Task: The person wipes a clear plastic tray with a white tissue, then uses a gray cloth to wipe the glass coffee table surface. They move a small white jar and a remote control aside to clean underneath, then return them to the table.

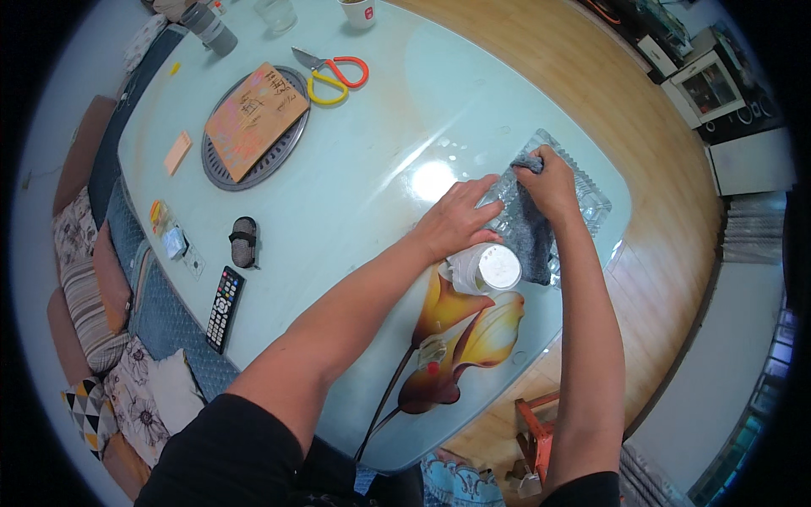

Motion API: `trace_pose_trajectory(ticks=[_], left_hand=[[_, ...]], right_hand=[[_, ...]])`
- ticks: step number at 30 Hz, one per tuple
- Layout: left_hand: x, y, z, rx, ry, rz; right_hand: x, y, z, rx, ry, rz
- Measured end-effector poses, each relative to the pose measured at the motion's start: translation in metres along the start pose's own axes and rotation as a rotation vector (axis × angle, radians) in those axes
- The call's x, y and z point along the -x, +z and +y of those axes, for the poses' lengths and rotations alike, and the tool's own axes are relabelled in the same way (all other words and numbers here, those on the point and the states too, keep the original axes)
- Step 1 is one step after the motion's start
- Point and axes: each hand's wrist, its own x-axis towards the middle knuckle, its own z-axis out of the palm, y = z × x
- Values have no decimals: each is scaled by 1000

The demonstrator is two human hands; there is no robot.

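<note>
My right hand (550, 180) pinches a bunched corner of a grey cloth (533, 237), which hangs down over a clear ribbed glass or plastic tray (589, 190) on the glass table. My left hand (461, 215) rests with spread fingers at the tray's left edge; nothing is seen held in it. Just below that hand, a white-lidded container (498, 266) stands by the cloth's lower left side. A small clear item with a red part (433, 352) lies on the table's printed flowers.
On the table (355, 209) are scissors (332, 76), a wooden board (256, 120) on a round dark trivet (212, 161), a remote control (224, 309), a small grey case (243, 242), a grey tumbler (210, 30), a glass (277, 14) and a paper cup (358, 12). An orange stool (538, 434) stands below.
</note>
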Motion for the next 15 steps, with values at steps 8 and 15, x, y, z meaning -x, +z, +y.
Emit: trace_pose_trajectory(ticks=[8,15], left_hand=[[3,-2,-1,-24,-26,-16],[1,1,1,-44,-31,-36]], right_hand=[[21,-2,23,59,11,47],[14,12,-3,31,-80,124]])
